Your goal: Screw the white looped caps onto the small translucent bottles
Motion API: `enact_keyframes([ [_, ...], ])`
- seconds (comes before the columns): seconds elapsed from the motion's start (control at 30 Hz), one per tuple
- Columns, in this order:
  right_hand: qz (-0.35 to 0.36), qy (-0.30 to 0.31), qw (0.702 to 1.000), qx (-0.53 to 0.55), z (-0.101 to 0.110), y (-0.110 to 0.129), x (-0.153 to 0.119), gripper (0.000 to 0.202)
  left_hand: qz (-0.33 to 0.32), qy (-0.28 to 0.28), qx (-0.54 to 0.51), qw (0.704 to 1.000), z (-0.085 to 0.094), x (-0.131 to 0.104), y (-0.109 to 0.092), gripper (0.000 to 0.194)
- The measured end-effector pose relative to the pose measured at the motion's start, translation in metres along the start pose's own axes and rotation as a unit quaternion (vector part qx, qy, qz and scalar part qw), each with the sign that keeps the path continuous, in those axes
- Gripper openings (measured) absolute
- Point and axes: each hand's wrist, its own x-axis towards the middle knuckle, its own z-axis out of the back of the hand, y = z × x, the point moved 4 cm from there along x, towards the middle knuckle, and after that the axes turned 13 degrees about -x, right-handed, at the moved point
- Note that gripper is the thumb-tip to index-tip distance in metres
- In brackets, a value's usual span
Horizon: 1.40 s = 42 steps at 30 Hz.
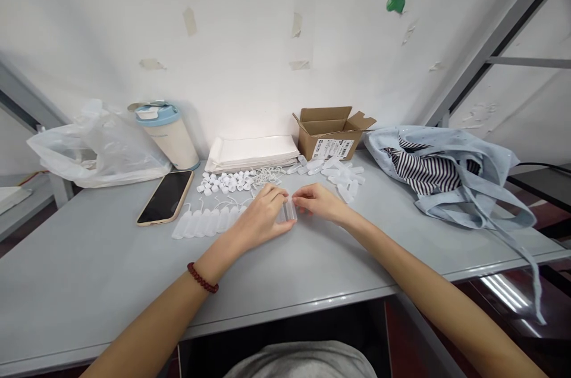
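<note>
A clear plastic tube [291, 210] stood out between the two hands near the middle of the grey table [321, 271], its long side running away from the person. The left hand [263, 214] was partly open over it, fingers bent near its far end and thumb stretched along by its near end; whether they had a firm grip could not be told. The right hand [319, 201] had its fingers curled in, the tips close together at the tube's right side, and whether they pinched it or only touched it could not be made out. Left of the left hand lay a row of frosted tubes [205, 223] side by side, thin strings trailing from their far ends. Beyond these were a cluster of small white caps [225, 182] and a heap of white strings [267, 175], while loose frosted pieces [341, 176] were scattered beyond the right hand. Behind stood a stack of white trays [252, 152] and an open cardboard box [328, 137]. Farther left were a phone [166, 197], a tilted-looking cream cup with a blue lid [172, 140] and a white plastic bag [98, 152]; a pale blue cloth bag [446, 158] lay at the right.
</note>
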Motion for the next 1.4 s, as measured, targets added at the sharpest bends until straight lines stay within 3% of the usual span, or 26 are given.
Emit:
enact_keyframes([
  [0.2,0.002,0.029,1.000,-0.012,-0.007,-0.003,0.001,0.016,0.037,0.026,-0.001,0.999,-0.002,0.001,0.003,0.017],
  [0.7,-0.048,0.033,0.998,0.020,-0.009,-0.003,0.000,0.016,0.088,0.067,-0.018,0.994,0.001,0.000,0.002,0.016],
  [1.03,-0.029,0.023,0.999,0.005,-0.006,-0.005,0.002,0.015,0.102,0.077,-0.007,0.992,0.004,0.001,-0.002,0.034],
  [1.23,-0.014,0.028,1.000,0.000,-0.007,-0.005,0.003,0.014,0.082,0.054,-0.001,0.995,0.005,0.001,-0.001,0.034],
  [1.4,-0.030,0.035,0.999,0.001,-0.007,-0.004,0.001,0.013,0.115,-0.032,-0.001,0.993,0.014,0.000,0.012,0.022],
])
